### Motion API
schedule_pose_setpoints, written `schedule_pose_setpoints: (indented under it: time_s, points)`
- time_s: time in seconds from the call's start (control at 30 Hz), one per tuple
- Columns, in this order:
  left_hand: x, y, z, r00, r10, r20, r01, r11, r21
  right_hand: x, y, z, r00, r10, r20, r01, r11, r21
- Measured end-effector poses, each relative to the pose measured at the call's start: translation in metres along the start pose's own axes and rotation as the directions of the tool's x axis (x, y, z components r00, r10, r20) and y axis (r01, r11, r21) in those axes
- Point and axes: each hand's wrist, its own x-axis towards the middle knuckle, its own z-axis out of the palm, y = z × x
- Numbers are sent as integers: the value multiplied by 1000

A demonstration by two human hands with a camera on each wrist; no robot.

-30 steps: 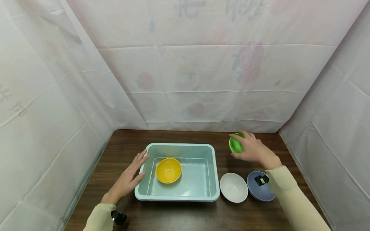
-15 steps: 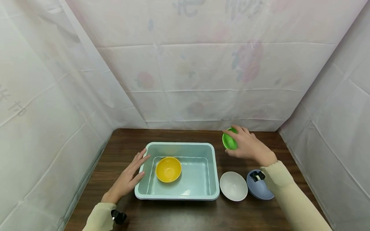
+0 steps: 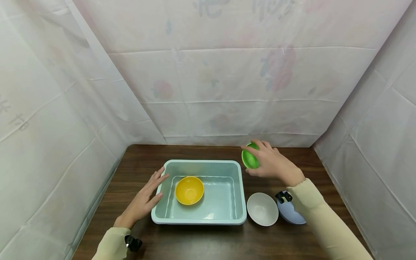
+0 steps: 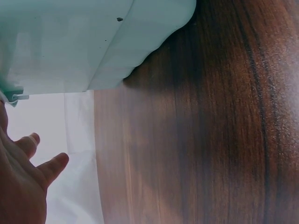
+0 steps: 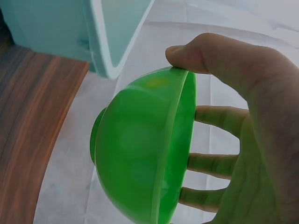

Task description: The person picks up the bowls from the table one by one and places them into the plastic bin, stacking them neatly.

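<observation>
My right hand (image 3: 271,161) grips a green bowl (image 3: 250,156) by its rim, above the table just right of the tub's back corner. In the right wrist view the thumb and fingers span the mouth of the green bowl (image 5: 135,144), its foot facing away from the palm. On the left, my left hand (image 3: 142,203) rests with straight fingers on the left rim of a pale blue-green tub (image 3: 216,221). Inside that tub, left of its middle, sits a yellow bowl (image 3: 189,190). In the left wrist view the left hand (image 4: 21,177) shows beside the tub's outer wall (image 4: 56,46).
A white bowl (image 3: 262,209) stands against the tub's right side. Beside it is a blue bowl (image 3: 290,213), partly covered by the right sleeve and wrist camera. The dark wooden table (image 3: 208,240) is bounded by white cloth (image 3: 234,119) at the back and sides.
My right hand has carried the green bowl leftward toward the tub, slightly up in the head view. The left hand, the tub and the yellow bowl stay where they were.
</observation>
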Motion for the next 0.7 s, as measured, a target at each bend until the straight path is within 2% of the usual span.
schedule_pose_setpoints:
  time_s: [0.3,0.53,0.7]
  points:
    - [1,1,-1,1000,14,-1,-14,1000,-12,7,-18,-2,999,-39,-18,39,999,4]
    - [0,0,0,1000,-12,-1,12,1000,-11,16,-33,-6,999,-48,-4,48,999,21]
    - [1,-2,1,999,31,-19,-32,999,-17,22,-41,-5,998,-64,-6,65,998,28]
